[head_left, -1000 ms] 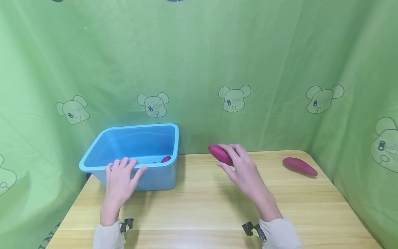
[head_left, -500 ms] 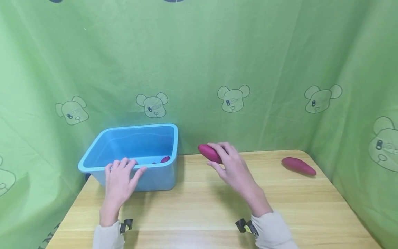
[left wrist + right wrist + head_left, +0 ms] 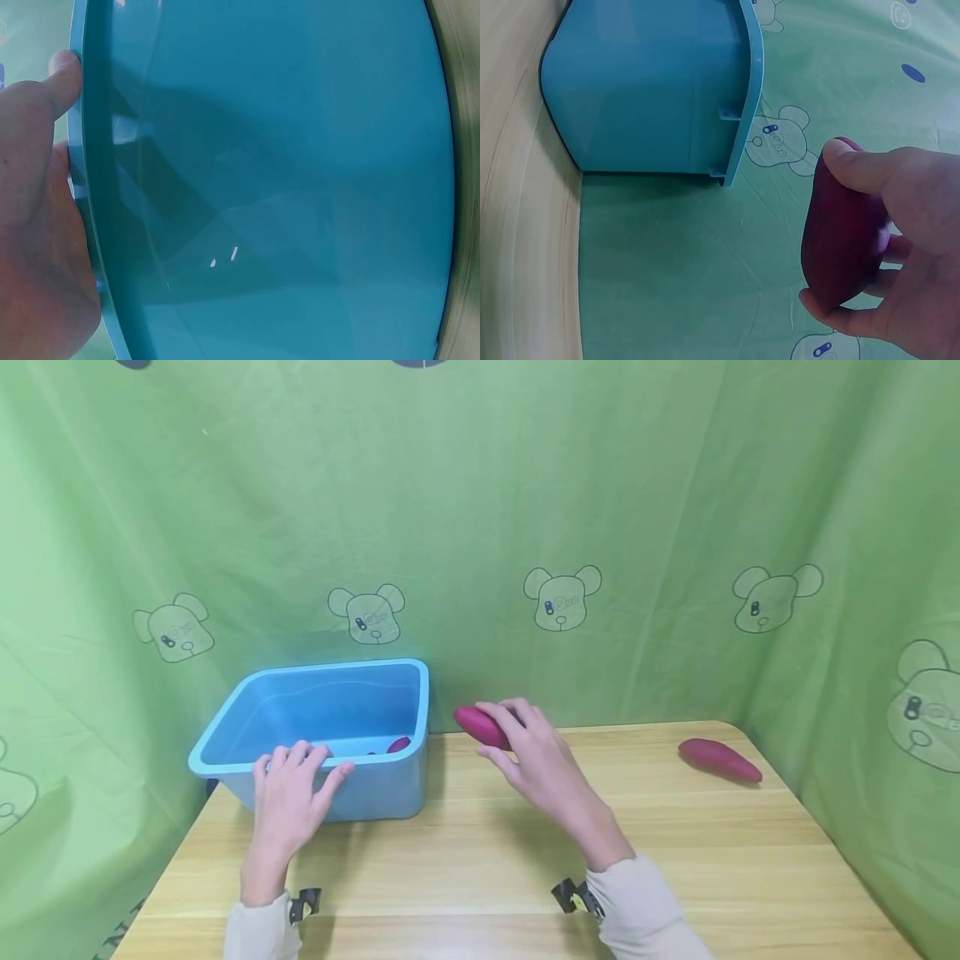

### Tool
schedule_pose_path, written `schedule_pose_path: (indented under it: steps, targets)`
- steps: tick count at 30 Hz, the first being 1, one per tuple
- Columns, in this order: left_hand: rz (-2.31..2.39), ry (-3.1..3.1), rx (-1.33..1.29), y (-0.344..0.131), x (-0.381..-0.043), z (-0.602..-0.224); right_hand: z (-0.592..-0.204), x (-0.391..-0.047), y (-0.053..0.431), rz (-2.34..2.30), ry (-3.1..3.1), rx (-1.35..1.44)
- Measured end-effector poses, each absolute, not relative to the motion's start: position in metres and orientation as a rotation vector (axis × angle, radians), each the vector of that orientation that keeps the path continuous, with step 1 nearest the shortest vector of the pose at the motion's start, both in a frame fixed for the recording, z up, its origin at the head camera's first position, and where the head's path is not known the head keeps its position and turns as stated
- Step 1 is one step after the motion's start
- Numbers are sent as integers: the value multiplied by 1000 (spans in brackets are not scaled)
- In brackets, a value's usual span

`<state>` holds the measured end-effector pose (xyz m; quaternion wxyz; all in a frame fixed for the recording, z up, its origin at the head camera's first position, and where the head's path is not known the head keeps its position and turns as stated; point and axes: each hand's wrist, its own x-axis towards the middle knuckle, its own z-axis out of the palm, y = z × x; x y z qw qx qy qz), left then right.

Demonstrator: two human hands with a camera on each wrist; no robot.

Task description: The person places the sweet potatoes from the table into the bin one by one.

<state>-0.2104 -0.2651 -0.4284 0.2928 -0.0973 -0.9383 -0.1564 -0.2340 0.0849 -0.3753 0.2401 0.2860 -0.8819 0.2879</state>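
My right hand (image 3: pixel 542 764) grips a reddish-purple sweet potato (image 3: pixel 478 725) in the air over the table, a short way right of a blue plastic bin (image 3: pixel 378 792). In the right wrist view, thumb and fingers wrap the sweet potato (image 3: pixel 838 236) from either side. My left hand (image 3: pixel 287 797) holds the bin's near rim, its fingers bent over the edge. The thumb (image 3: pixel 66 75) lies against that rim in the left wrist view. Inside the bin, part of another sweet potato (image 3: pixel 399 744) shows; the near wall hides much of the floor.
Another sweet potato (image 3: pixel 720 761) lies at the right side of the wooden table (image 3: pixel 465 868). A green curtain (image 3: pixel 480 510) with bear-head prints hangs behind the table and along both sides.
My right hand has moved left with the sweet potato, closer to the bin. The left hand has stayed on the rim.
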Motion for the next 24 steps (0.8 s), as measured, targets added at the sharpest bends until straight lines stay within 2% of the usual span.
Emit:
schedule_pose_path:
  steps: [24]
  targets:
    - [-414,-2501,-257,-266,-212,-430,-357,-246,43,801,-2448,885]
